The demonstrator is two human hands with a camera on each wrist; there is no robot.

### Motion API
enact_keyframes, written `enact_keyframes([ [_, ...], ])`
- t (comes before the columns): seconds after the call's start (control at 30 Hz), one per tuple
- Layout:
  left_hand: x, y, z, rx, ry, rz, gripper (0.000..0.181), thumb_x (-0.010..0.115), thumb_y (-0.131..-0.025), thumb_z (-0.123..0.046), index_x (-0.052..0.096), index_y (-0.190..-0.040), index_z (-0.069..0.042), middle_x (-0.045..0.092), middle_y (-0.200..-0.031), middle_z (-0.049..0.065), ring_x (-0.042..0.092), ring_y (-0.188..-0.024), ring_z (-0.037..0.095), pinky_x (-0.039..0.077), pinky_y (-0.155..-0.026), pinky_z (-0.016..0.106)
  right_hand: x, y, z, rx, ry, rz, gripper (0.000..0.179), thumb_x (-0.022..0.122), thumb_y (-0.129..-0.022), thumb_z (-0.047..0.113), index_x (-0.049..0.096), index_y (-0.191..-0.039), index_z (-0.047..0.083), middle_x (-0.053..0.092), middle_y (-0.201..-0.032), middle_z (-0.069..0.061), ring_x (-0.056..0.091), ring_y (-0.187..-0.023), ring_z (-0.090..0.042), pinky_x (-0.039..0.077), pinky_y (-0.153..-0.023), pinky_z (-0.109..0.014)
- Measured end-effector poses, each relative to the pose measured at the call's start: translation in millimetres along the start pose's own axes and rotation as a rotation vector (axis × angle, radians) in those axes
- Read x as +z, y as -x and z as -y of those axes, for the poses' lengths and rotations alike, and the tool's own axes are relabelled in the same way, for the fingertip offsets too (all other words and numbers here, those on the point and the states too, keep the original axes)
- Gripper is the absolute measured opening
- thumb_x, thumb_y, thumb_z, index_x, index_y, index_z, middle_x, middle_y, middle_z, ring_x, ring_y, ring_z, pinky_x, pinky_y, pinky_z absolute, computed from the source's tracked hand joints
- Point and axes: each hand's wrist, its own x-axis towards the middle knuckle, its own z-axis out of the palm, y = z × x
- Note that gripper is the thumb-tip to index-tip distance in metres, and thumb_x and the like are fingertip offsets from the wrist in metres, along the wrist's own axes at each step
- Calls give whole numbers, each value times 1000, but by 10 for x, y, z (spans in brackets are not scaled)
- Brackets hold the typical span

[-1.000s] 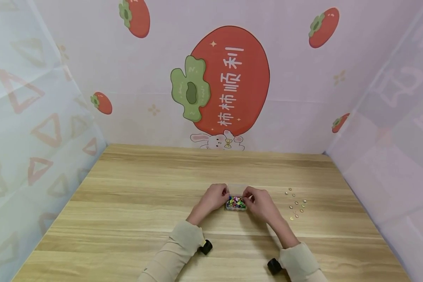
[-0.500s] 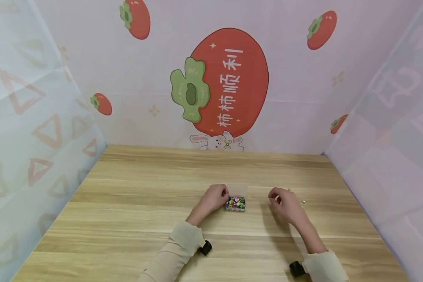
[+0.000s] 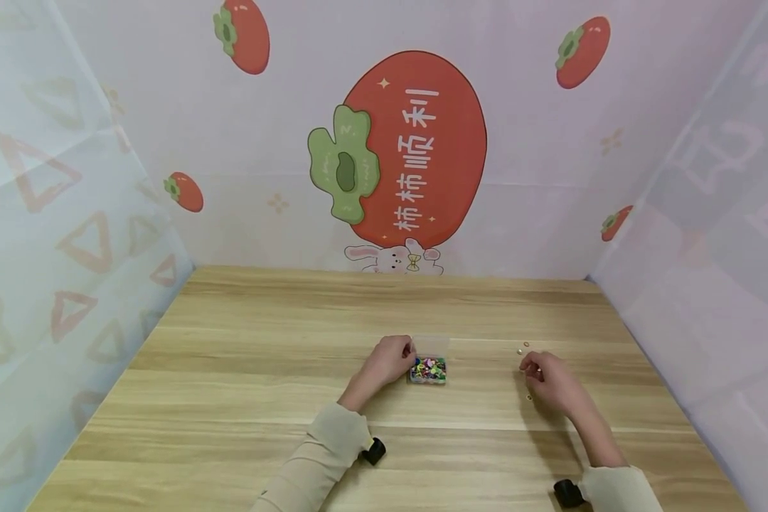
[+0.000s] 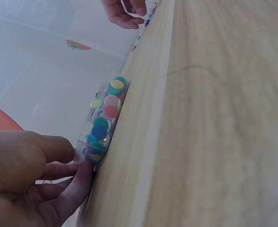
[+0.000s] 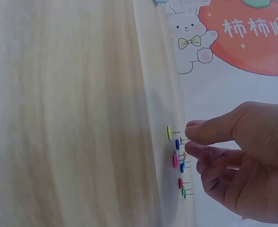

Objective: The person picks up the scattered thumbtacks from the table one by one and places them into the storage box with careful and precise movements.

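Note:
My left hand [image 3: 392, 355] holds the left end of a small clear plastic box [image 3: 428, 381], thumb and fingers at its corner. Thumbtacks [image 4: 111, 100] with coloured flat heads fill the box. Its clear lid [image 3: 432, 345] stands open at the back. My right hand [image 3: 550, 382] is over loose thumbtacks at the right. In the right wrist view its thumb and index fingertips are slightly apart, right at the pin of a dark blue thumbtack [image 5: 177, 144]. A yellow thumbtack [image 5: 169, 132] and a pink one [image 5: 175, 161] lie close by, heads down, pins out. The hand hides several tacks in the head view.
The wooden table [image 3: 281, 320] meets a printed back wall [image 3: 531, 235], with cloth side walls left and right. Two loose thumbtacks [image 3: 520, 351] show beyond the right hand. A black wrist camera [image 3: 374, 451] sits at each cuff.
My right hand has left the box and moved right, then down over the loose thumbtacks. My left hand stays at the box.

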Motion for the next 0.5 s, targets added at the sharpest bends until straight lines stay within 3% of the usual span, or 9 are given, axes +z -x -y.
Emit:
enact_keyframes([
  [0.23,7,-1,-1,1,-2,-3,10,62,-94,-10,64,-84,-9,61,-75,0,49,-65,9,42,-61,22,3,20,-23,9,40,47,18,70,-77,-9,62,-80,8,56,-72,-1,48,-68,-12,40,-61,-28],
  [0.5,0,-4,10,22,-9,-10,10,62,-94,-10,64,-84,-9,61,-75,0,48,-65,9,41,-61,22,12,19,-18,11,72,-2,19,69,-74,-8,61,-74,9,54,-66,2,46,-63,-12,39,-58,-29],
])
